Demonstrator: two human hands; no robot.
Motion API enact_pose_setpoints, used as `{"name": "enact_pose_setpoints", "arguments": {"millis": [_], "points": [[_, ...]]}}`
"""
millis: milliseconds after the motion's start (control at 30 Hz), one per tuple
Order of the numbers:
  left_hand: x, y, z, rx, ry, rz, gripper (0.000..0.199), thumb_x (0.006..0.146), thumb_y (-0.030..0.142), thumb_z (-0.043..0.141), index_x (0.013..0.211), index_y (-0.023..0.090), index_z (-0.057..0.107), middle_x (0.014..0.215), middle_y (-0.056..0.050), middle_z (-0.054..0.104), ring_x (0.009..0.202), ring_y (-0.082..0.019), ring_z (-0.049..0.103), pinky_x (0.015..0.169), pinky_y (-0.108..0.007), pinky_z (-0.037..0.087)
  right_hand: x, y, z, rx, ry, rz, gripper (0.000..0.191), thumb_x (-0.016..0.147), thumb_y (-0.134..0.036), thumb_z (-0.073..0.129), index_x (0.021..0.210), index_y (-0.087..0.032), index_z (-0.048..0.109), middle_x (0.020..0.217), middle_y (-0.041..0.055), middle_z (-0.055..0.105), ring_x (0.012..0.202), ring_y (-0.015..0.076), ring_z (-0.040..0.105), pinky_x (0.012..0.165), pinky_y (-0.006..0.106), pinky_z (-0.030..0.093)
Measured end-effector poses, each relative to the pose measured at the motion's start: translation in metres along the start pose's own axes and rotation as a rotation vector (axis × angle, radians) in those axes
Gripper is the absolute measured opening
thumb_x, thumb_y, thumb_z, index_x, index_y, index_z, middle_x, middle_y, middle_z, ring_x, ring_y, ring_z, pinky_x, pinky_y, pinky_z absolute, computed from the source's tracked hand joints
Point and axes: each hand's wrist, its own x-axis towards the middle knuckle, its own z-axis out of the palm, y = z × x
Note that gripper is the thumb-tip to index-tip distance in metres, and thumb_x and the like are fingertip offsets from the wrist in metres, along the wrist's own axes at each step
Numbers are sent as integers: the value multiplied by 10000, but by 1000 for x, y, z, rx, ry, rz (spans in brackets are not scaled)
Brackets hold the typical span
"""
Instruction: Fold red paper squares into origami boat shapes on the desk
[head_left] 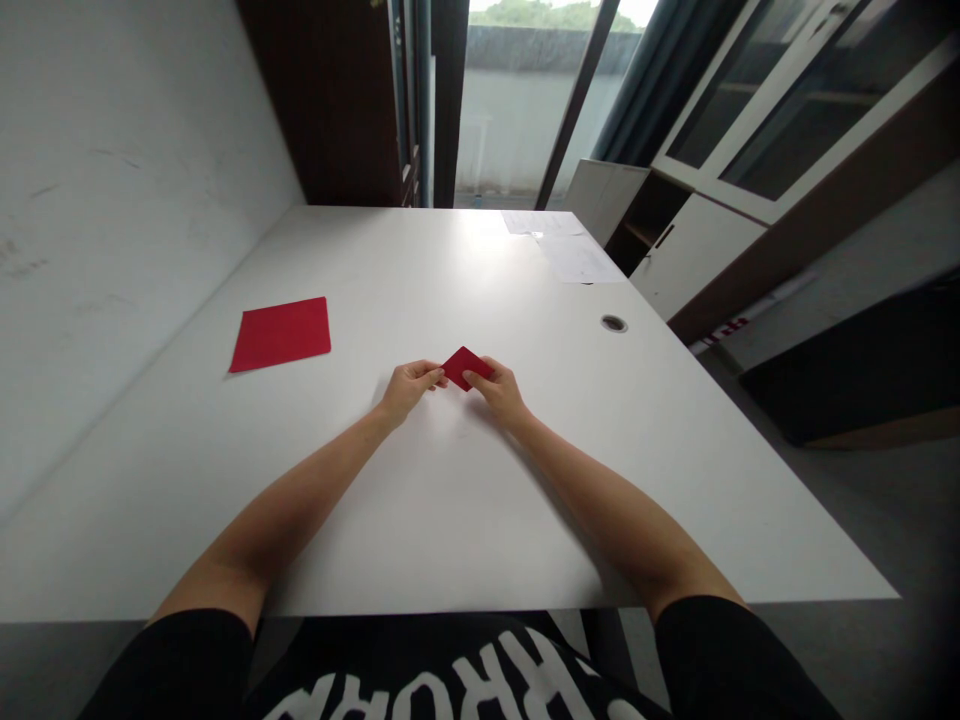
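Note:
Between my two hands, just above the white table, is a small red piece of folded paper, turned so that it looks like a diamond. My left hand pinches its left corner between thumb and fingers. My right hand grips the right side, with the thumb lying across the front face and the fingers behind it. Part of the paper's right side is hidden by that thumb. Farther left on the table lies a flat red sheet, apart from both hands.
The white table runs along a wall on the left. White papers lie at its far right, near a round cable hole. Beyond stand a dark cabinet, a glass door and white cabinets.

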Motion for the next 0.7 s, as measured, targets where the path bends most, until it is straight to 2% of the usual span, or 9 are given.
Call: {"name": "enact_pose_setpoints", "arguments": {"millis": [133,267,433,600,700], "points": [[-2,1,1,6,-59,-7,307,823,424,736,951,148,778,855,-86,778,801,-189,700,781,-329,505,0,-1,1,58,4,24,361,757,-481,797,943,-201,666,833,-1,669,763,165,579,742,311,475],[-1,-1,0,40,-82,25,379,869,503,687,902,137,780,861,-100,774,777,-184,689,788,-338,519,1,2,0,46,-5,9,339,769,-474,790,918,-197,664,811,-6,656,745,156,562,714,297,458],[1,-5,0,48,-68,38,356,821,483,752,913,140,769,843,-82,766,765,-181,686,788,-336,533,1,3,0,44,11,12,349,766,-476,794,924,-193,666,847,7,677,773,165,582,755,314,470],[2,-9,0,72,-51,78,324,835,460,735,909,145,752,820,-70,757,762,-180,688,797,-345,550,0,2,0,-26,-9,-12,375,785,-524,769,928,-196,658,836,8,671,759,168,576,721,309,466],[2,-9,-2,131,-59,123,282,845,419,717,944,158,753,831,-60,756,779,-184,690,793,-342,551,-2,-3,-2,-147,-37,-63,344,834,-524,729,919,-199,655,801,-2,650,732,161,557,694,300,449]]}}
